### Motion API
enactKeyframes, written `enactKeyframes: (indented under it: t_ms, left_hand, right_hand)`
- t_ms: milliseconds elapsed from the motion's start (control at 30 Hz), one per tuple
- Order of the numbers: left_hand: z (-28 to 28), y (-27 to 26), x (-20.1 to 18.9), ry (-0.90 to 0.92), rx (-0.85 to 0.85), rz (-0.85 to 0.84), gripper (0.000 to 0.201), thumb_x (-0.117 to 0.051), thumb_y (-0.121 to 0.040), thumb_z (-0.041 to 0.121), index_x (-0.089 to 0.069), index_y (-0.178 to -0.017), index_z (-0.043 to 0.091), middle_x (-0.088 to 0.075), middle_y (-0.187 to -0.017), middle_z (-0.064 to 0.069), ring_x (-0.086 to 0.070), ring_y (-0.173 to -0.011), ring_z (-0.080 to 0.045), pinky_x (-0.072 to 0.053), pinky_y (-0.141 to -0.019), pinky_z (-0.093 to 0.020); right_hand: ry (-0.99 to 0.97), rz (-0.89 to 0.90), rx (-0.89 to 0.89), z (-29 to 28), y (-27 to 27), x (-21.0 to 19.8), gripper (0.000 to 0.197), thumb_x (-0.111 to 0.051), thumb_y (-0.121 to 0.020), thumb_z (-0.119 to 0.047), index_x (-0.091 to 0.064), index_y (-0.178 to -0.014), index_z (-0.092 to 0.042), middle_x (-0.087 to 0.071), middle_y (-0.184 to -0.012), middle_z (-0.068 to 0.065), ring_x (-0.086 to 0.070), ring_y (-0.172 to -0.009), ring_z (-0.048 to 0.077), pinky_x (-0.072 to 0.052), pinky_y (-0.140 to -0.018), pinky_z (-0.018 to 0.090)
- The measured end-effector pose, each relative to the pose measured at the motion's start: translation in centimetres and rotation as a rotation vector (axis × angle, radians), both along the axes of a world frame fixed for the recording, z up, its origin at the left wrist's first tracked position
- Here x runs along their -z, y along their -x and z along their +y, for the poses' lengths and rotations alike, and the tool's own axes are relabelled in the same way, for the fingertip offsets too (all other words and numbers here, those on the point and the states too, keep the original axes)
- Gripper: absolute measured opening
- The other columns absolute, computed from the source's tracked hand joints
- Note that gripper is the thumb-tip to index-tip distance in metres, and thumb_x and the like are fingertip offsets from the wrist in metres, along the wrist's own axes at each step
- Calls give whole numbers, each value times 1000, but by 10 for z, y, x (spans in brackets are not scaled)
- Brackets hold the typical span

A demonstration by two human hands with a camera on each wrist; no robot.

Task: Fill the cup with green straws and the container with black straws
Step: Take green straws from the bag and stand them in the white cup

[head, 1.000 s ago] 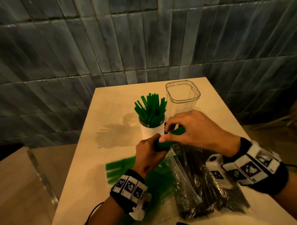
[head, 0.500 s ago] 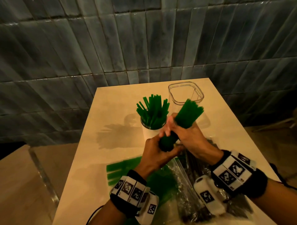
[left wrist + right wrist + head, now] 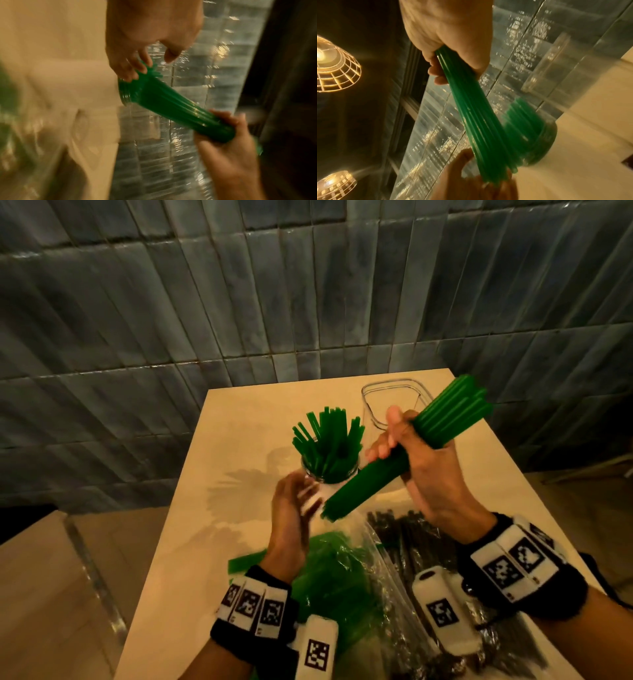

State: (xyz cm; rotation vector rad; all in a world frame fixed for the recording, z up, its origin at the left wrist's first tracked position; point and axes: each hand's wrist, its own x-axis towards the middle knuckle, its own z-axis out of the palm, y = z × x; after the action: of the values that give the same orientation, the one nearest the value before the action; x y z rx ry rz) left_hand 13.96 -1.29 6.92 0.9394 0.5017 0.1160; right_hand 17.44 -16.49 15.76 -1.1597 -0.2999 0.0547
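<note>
My right hand grips a thick bundle of green straws around its middle, tilted with the upper end to the right above the table. My left hand is blurred, its fingers relaxed and touching the bundle's lower end. The cup stands just behind that end with several green straws fanned out in it. An empty clear container stands behind my right hand. In the right wrist view the bundle runs from my right fist down past the cup.
A clear bag of black straws lies at the table's near right under my right wrist. A bag of green straws lies beside it under my left wrist. The pale table stands against a tiled wall, with floor to its left.
My left hand has let go of the bundle's lower part and opened. My right hand has lifted the bundle up and to the right, so more of it shows.
</note>
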Motion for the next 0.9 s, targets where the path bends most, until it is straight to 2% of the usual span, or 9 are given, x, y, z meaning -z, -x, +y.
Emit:
enactKeyframes:
  t_ms: [133, 200, 267, 333, 433, 533, 667, 833, 900]
  left_hand:
    - [10, -23, 21, -874, 46, -23, 103, -89, -57, 31, -21, -135, 26, -34, -136, -8, -34, -125, -19, -31, -106, -35]
    - [12, -44, 19, -971, 76, -11, 133, -92, -45, 38, -6, -145, 20, -20, -147, -8, -25, -133, -18, -24, -114, -36]
    - [13, -66, 12, -899, 126, -83, 144, -92, -38, 46, 4, -144, 33, -15, -152, -8, -21, -138, -20, -22, -116, -41]
    - [15, -84, 5, -857, 200, -121, 140, -92, -43, 43, 7, -142, 40, -20, -152, -11, -25, -138, -23, -23, -115, -43]
    - [20, -104, -3, -830, 229, -65, 122, -87, -62, 29, 1, -146, 28, -33, -146, -12, -33, -134, -24, -30, -109, -35]
    - [27, -117, -3, -790, 224, -8, 97, -84, -66, 33, -26, -143, 21, -47, -137, -9, -47, -125, -23, -41, -103, -35]
    - [30, -117, 0, -657, 279, -35, 43, -75, -77, 27, -63, -116, 13, -68, -111, -7, -63, -106, -23, -51, -92, -35]
    - [33, -106, -6, -639, 362, -106, 28, -52, -93, 37, -65, -109, 18, -68, -105, 3, -63, -100, -7, -50, -80, -15]
    - [35, -104, -2, -635, 368, -141, 22, -54, -91, 39, -61, -106, 23, -65, -106, 5, -60, -104, -10, -48, -76, -10]
  right_hand:
    - [-3, 34, 114, -20, -15, 0, 27, -68, -62, -41, -56, -59, -17, -55, -49, -3, -58, -51, 14, -52, -64, 28]
    - [20, 46, 142, -23, -19, 3, 28, -69, -63, -40, -55, -61, -16, -55, -49, -4, -57, -50, 13, -52, -65, 31]
    - [52, 45, 139, -20, -21, 7, 23, -67, -69, -36, -58, -54, -21, -55, -49, -4, -58, -50, 13, -52, -69, 34]
    - [71, 41, 118, -14, -24, 7, 27, -65, -73, -33, -59, -50, -22, -56, -49, -3, -59, -51, 15, -52, -73, 37]
    - [97, 27, 77, -2, -33, 0, 29, -65, -73, -34, -59, -48, -21, -57, -49, -2, -60, -52, 18, -52, -75, 37]
    - [125, -17, 82, 13, -47, -9, 31, -65, -78, -30, -59, -49, -22, -59, -50, -3, -63, -54, 17, -54, -72, 31]
    - [228, -69, 156, 34, -66, -12, 31, -65, -86, -22, -60, -57, -15, -65, -54, -4, -66, -59, 13, -53, -62, 20]
    - [397, -63, 96, 52, -75, 8, 13, -71, -80, -31, -65, -75, -19, -70, -76, -5, -67, -73, 3, -53, -73, 19]
    - [462, -52, 66, 57, -77, 21, 32, -73, -75, -40, -63, -97, -18, -69, -90, -3, -66, -88, 6, -51, -82, 24]
